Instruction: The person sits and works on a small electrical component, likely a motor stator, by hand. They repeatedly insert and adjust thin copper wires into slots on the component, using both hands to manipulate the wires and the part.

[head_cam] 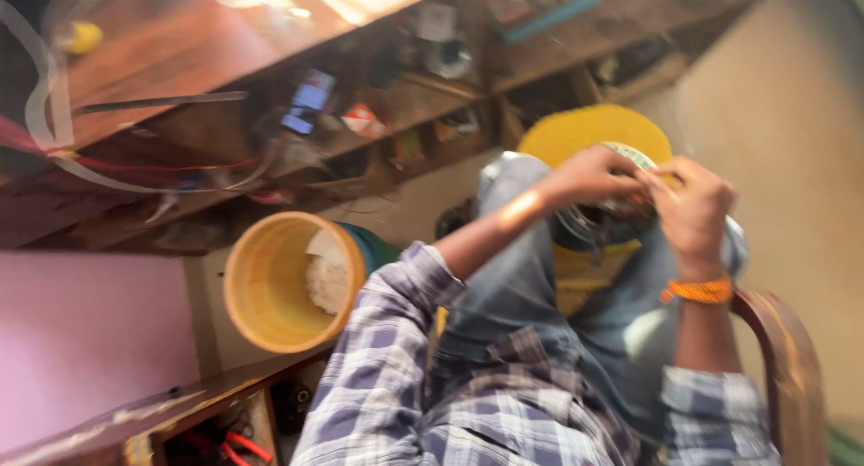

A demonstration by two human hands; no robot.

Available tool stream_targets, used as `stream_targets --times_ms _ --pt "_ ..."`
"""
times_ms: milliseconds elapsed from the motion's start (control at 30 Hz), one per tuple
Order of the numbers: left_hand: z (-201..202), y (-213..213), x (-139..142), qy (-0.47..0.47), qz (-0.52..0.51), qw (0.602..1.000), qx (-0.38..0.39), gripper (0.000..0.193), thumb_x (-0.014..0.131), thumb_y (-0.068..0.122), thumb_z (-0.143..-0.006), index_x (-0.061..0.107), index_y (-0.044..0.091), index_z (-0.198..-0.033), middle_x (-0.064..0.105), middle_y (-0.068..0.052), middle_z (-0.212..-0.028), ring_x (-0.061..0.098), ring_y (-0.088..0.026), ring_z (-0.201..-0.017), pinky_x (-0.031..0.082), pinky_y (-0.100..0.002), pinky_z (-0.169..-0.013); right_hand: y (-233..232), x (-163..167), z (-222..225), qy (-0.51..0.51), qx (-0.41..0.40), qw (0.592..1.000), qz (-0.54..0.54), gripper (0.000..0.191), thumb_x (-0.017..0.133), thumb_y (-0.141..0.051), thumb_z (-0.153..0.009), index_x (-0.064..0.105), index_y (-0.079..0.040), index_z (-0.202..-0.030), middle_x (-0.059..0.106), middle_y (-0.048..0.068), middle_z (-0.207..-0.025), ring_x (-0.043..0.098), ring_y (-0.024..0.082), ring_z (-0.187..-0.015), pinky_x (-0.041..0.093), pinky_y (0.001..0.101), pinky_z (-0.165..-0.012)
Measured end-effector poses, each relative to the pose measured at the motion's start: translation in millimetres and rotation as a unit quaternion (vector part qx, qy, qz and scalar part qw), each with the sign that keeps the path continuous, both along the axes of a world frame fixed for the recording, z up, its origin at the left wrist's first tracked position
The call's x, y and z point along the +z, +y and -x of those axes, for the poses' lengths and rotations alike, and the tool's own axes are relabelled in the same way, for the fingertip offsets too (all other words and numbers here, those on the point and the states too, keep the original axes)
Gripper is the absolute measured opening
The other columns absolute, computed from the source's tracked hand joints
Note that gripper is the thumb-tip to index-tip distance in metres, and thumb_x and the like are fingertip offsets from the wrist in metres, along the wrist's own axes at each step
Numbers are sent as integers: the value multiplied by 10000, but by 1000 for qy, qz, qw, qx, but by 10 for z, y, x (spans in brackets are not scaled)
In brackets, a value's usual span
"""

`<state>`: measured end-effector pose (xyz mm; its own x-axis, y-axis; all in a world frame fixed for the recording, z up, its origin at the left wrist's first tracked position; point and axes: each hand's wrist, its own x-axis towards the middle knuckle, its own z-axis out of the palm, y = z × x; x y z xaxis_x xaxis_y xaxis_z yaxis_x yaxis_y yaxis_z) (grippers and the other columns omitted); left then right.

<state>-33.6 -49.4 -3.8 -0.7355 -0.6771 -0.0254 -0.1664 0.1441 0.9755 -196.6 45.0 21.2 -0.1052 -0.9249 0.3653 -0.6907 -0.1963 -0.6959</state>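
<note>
Both your hands meet over your lap: your left hand (594, 174) curls over the top of a round metal part (598, 223) wound with what looks like wire, and your right hand (693, 205) closes on its right edge with the fingers bunched together. The picture is blurred, so you cannot tell whether the fingertips pinch a wire or only steady the rim. The part sits on your knees, above a yellow stool (585, 129) on the floor, and nothing else supports it. That is the weak spot: if either grip loosens or your knees (513, 250) part, the piece could roll off your jeans and drop to the floor. Thin wire under tension may also slip or cut into a fingertip if you pull hard. The yellow bucket (279, 286) stands just beside your left elbow, near enough that a swing of that arm might tip it. Your bracelet (700, 291) could snag a loose strand.
</note>
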Motion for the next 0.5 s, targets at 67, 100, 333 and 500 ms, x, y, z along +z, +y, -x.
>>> stream_targets --times_ms 67,100,333,500 --pt "-3 -68 -54 5 40 998 -41 297 739 317 -867 808 66 -1011 806 -59 -900 734 -129 -851 574 -317 -793 55 -31 -17 -35 -32 999 -25 155 831 -120 -979 734 0 -983 686 120 -786 655 118 -708 503 296 -653" --pt "-34 -82 -87 28 26 997 -63 279 733 300 -897 787 64 -1035 791 -52 -935 713 -118 -884 560 -310 -816 108 -24 -38 -71 -51 995 -51 148 824 -123 -976 734 -7 -998 680 108 -739 645 104 -675 494 286 -625" --pt "-440 -243 -133 158 60 971 -167 85 742 95 -976 749 22 -1017 727 -67 -1030 674 -168 -1008 529 -331 -927 489 199 -348 -100 -32 990 -96 129 818 -109 -946 749 -12 -996 552 82 -611 448 66 -571 367 283 -524" --pt "-448 -265 -143 135 97 974 -157 151 747 167 -965 746 39 -1043 752 -73 -1026 701 -195 -989 554 -331 -927 617 53 -566 -96 -35 993 -67 105 799 -85 -940 739 -9 -983 637 62 -696 471 80 -564 382 284 -530"
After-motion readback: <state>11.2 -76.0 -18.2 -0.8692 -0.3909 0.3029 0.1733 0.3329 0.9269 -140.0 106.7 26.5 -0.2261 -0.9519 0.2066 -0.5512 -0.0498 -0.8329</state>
